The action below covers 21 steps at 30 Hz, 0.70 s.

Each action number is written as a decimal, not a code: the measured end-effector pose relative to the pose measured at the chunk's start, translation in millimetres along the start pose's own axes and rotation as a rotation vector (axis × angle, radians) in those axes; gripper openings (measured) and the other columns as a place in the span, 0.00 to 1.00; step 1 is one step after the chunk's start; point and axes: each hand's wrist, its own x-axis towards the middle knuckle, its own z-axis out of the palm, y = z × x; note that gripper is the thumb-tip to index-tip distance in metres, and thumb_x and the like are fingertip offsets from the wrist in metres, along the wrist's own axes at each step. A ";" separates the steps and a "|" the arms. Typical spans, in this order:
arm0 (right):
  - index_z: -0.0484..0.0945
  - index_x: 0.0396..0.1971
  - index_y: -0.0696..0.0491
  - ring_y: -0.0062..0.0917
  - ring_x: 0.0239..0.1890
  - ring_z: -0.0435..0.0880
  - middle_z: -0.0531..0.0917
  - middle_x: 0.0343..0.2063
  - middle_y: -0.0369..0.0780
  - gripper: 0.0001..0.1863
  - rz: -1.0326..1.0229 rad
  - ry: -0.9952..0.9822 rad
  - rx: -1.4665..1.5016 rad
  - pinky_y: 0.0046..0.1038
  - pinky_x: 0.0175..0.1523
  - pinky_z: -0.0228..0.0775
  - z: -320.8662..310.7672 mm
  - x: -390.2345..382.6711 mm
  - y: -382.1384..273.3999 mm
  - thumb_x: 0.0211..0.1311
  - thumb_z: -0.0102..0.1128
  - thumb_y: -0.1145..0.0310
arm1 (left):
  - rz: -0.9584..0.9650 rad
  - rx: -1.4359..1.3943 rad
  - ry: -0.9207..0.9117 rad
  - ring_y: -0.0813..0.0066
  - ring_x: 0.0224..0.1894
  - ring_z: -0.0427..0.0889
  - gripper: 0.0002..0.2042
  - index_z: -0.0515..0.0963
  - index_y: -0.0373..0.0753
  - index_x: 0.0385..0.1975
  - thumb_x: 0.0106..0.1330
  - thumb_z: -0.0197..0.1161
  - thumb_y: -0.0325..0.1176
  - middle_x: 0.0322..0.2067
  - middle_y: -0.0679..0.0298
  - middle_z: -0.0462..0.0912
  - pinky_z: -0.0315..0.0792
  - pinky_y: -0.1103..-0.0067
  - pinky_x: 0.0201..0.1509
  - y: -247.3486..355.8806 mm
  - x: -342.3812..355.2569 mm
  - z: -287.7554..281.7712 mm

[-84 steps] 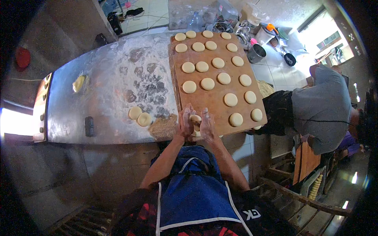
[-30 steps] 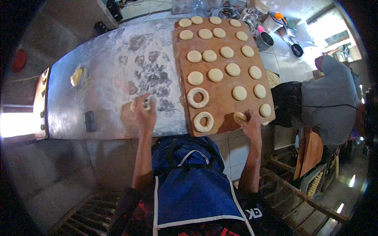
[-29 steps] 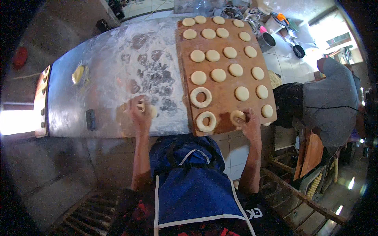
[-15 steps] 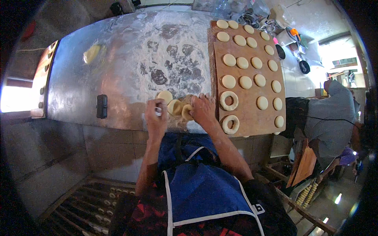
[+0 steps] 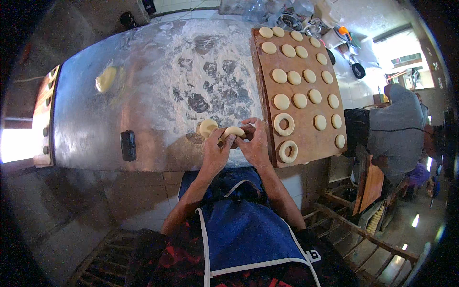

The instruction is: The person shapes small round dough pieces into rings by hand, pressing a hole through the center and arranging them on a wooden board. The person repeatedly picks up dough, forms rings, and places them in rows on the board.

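Held dough: I watch from afar through the head camera; one pale dough piece (image 5: 234, 132) is up between both hands, just above the near edge of the worktop (image 5: 95, 134).
Left hand (image 5: 216, 147): narrow grip, fingers closed on the left end of that piece.
Right hand (image 5: 254, 143): grip likewise narrow, fingers and thumb on its right end.
Change at the hands: half a second ago I see them apart, with dough pieces between; now they meet on one.
Loose round (image 5: 208, 126): on the worktop, just beyond the left hand.
Board (image 5: 306, 132): brown, on the right part of the worktop, bearing rows of pale rounds (image 5: 300, 100).
Rings: upper ring (image 5: 277, 125) and lower ring (image 5: 281, 152) lie along the board's left side; the hands cover that corner in my earliest view.
Change on the board: the piece at the right hand a second ago, near the front edge, is gone from there.
Flour (image 5: 193, 45): white, patchy, left of the board.
Left reach: black case (image 5: 128, 145) and yellowish lump (image 5: 105, 79) on the worktop.
Right background: co-worker in a grey top (image 5: 399, 126).
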 end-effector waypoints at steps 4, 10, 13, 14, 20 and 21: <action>0.63 0.50 0.55 0.25 0.34 0.82 0.81 0.32 0.42 0.28 0.082 -0.044 0.078 0.26 0.39 0.77 10.7 -2.0 -14.2 0.49 0.64 0.83 | -0.019 -0.093 -0.053 0.70 0.40 0.81 0.11 0.77 0.33 0.42 0.65 0.61 0.33 0.36 0.57 0.82 0.75 0.75 0.45 -0.1 7.5 -12.6; 0.63 0.52 0.55 0.24 0.35 0.81 0.79 0.34 0.41 0.26 0.295 -0.300 0.422 0.25 0.41 0.75 7.6 -5.6 -21.5 0.51 0.59 0.80 | -0.149 -0.829 -0.245 0.74 0.47 0.76 0.18 0.70 0.39 0.54 0.63 0.59 0.26 0.45 0.62 0.76 0.73 0.77 0.49 -1.2 16.4 -31.0; 0.69 0.49 0.55 0.24 0.38 0.80 0.79 0.34 0.40 0.18 0.276 -0.152 0.641 0.27 0.42 0.73 11.9 4.7 -7.9 0.56 0.55 0.73 | -0.007 -0.726 -0.328 0.75 0.39 0.78 0.23 0.64 0.39 0.57 0.61 0.56 0.20 0.39 0.58 0.79 0.73 0.78 0.46 0.4 18.4 -31.4; 0.71 0.46 0.55 0.24 0.39 0.80 0.79 0.34 0.40 0.16 0.325 -0.116 0.700 0.27 0.43 0.73 14.4 9.4 -2.5 0.57 0.54 0.70 | 0.007 -0.673 -0.318 0.76 0.37 0.77 0.21 0.64 0.39 0.54 0.60 0.55 0.20 0.39 0.59 0.79 0.73 0.77 0.45 0.6 20.5 -29.7; 0.78 0.28 0.58 0.25 0.30 0.81 0.81 0.27 0.41 0.28 0.249 0.013 0.534 0.26 0.35 0.73 17.4 8.7 7.0 0.73 0.32 0.54 | -0.121 -0.944 -0.027 0.73 0.31 0.76 0.12 0.68 0.42 0.42 0.68 0.49 0.43 0.31 0.68 0.72 0.73 0.76 0.36 -8.3 34.5 -9.4; 0.77 0.28 0.58 0.24 0.29 0.79 0.80 0.27 0.40 0.30 0.307 0.021 0.482 0.26 0.32 0.70 16.5 6.4 4.8 0.73 0.31 0.50 | 0.014 -0.688 0.043 0.72 0.32 0.76 0.12 0.68 0.42 0.42 0.68 0.48 0.43 0.30 0.68 0.72 0.73 0.76 0.36 -11.2 36.4 -5.2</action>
